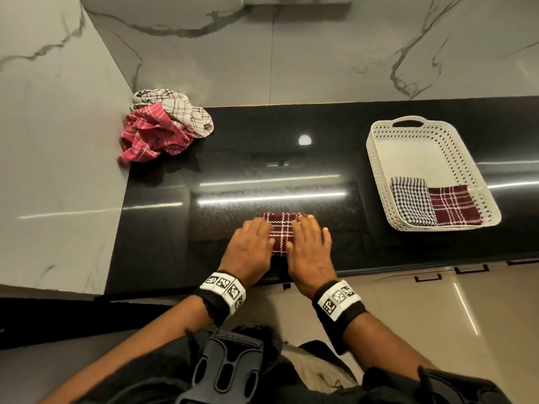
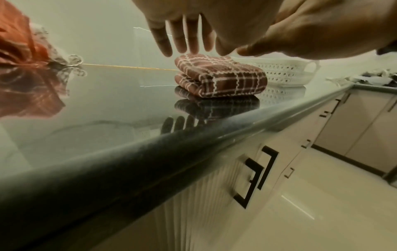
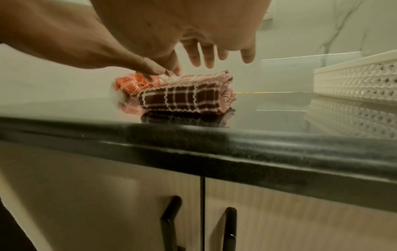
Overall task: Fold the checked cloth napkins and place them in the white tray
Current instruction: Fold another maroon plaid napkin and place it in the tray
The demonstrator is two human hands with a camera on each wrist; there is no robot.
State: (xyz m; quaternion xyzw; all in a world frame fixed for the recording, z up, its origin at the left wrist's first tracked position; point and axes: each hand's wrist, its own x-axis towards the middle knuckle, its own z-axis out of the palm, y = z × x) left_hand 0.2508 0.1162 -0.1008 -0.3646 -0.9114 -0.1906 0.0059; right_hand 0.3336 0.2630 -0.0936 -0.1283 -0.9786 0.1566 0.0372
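Note:
A folded maroon checked napkin point(image 1: 281, 232) point(image 2: 223, 77) point(image 3: 182, 99) lies on the black counter near its front edge. My left hand point(image 1: 258, 230) point(image 2: 185, 40) lies flat on its left part, straight fingers touching the top. My right hand point(image 1: 306, 228) point(image 3: 214, 54) spreads flat over its right part; whether those fingers touch the cloth I cannot tell. The white tray point(image 1: 408, 150) point(image 2: 283, 71) point(image 3: 354, 81) stands to the right. It holds a folded black-and-white checked napkin point(image 1: 411, 204) and a folded maroon one point(image 1: 453, 204) at its near end.
A crumpled red napkin point(image 1: 151, 135) point(image 3: 126, 83) and a cream checked one point(image 1: 175, 109) are heaped at the counter's back left corner against the marble wall. The counter's front edge point(image 1: 379, 268) runs just behind my wrists, with cabinet doors below.

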